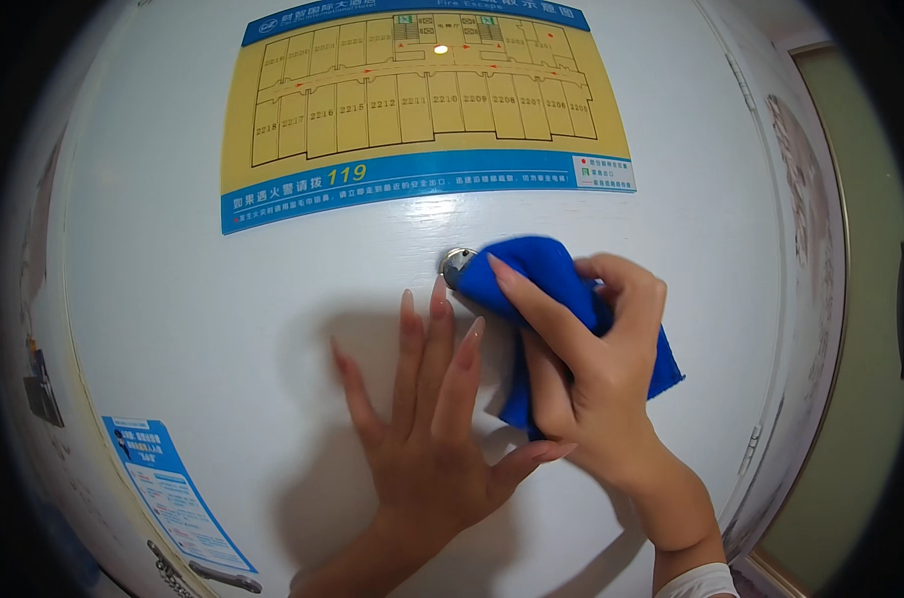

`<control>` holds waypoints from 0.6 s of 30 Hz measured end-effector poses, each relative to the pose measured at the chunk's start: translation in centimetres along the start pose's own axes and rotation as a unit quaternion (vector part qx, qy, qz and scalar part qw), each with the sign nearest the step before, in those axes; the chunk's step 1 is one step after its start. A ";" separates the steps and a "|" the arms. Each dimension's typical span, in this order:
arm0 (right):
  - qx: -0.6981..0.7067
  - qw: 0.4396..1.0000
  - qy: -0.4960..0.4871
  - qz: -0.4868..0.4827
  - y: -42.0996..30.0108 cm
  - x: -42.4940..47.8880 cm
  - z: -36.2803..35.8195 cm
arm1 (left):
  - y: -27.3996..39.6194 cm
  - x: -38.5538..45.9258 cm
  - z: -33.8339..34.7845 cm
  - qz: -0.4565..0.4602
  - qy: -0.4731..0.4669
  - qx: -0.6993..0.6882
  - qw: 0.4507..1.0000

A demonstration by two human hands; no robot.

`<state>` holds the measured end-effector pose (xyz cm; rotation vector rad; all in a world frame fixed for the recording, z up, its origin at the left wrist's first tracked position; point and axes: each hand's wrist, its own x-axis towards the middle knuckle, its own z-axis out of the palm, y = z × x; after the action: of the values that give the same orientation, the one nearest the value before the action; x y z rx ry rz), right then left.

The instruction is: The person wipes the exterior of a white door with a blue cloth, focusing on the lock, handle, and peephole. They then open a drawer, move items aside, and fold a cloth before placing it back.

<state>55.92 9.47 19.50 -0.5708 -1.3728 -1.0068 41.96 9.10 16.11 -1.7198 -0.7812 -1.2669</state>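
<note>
A blue cloth [545,276] is bunched in my right hand [609,359], its folded edge against a round metal door viewer [458,263] in a white door [220,314]. The cloth covers the viewer's right side, and its loose corners hang below and to the right of my fingers. My left hand [437,418] has its fingers spread over the door, just below the viewer. The middle fingertip is close to the viewer's lower rim, and nothing is in this hand.
Above the viewer is a blue and yellow fire escape plan [422,112]. A blue and white notice [186,501] is at the lower left, near a metal door latch [224,577] and a chain [169,575]. Hinges [750,448] line the right edge, beside a greenish panel [833,299].
</note>
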 end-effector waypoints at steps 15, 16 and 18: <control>0.017 0.994 0.090 -0.055 -0.9 -1.1 1.5 | -0.4 -0.7 0.9 0.005 0.104 -0.105 0.989; 0.011 0.993 0.105 -0.062 -0.9 -0.4 1.9 | -0.4 -0.7 0.9 0.002 0.101 -0.103 0.990; 0.007 0.998 0.041 -0.039 -1.9 0.7 1.5 | -0.4 -0.7 0.8 -0.005 0.094 -0.101 0.990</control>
<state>53.46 9.60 19.98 -0.4630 -1.3368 -1.0715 41.76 9.95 15.47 -1.7242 -0.5668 -1.5332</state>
